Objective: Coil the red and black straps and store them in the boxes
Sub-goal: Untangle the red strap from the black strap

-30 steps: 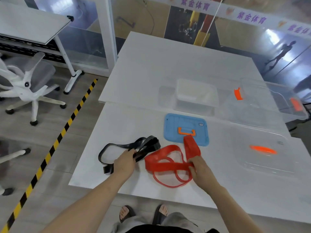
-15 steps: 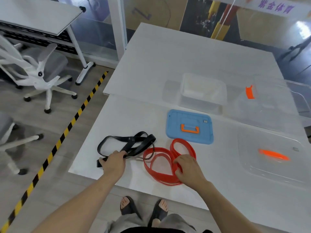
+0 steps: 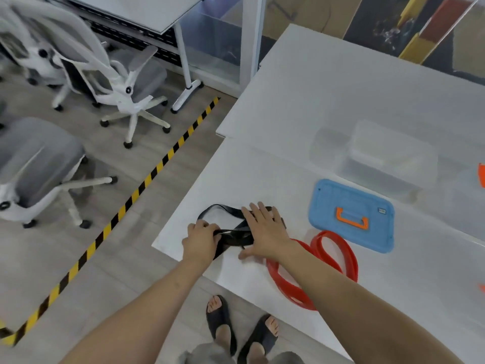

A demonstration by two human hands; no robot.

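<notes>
A black strap (image 3: 225, 227) lies in loose loops near the front left corner of the white table (image 3: 328, 106). My left hand (image 3: 200, 241) grips a bunched part of it. My right hand (image 3: 265, 228) lies flat with spread fingers on top of the black strap's right side. A red strap (image 3: 338, 254) rests in loops to the right, partly under my right forearm, and neither hand touches it. A clear box (image 3: 388, 161) stands open behind a blue lid (image 3: 353, 214) with an orange handle.
The table's front edge runs close to both hands, with my sandalled feet below it. Office chairs (image 3: 123, 82) and yellow-black floor tape (image 3: 136, 193) are on the left. A second clear container with an orange clip (image 3: 481, 174) sits at the right edge.
My right hand let go of the red strap and moved left onto the black strap. My left hand stayed on the black strap. The view swung left.
</notes>
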